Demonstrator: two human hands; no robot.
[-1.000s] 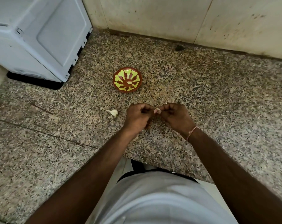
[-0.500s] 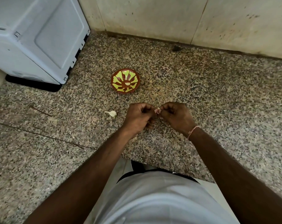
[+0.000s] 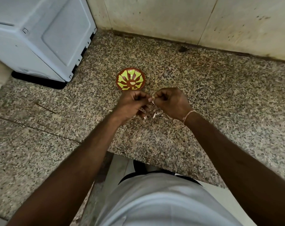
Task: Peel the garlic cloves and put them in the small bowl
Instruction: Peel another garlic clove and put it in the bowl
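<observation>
In the head view, the left hand and the right hand meet at the centre of the frame, and their curled fingers pinch one garlic clove between them. The small bowl stands on the granite counter just above the hands, and pieces of peel lie below them.
</observation>
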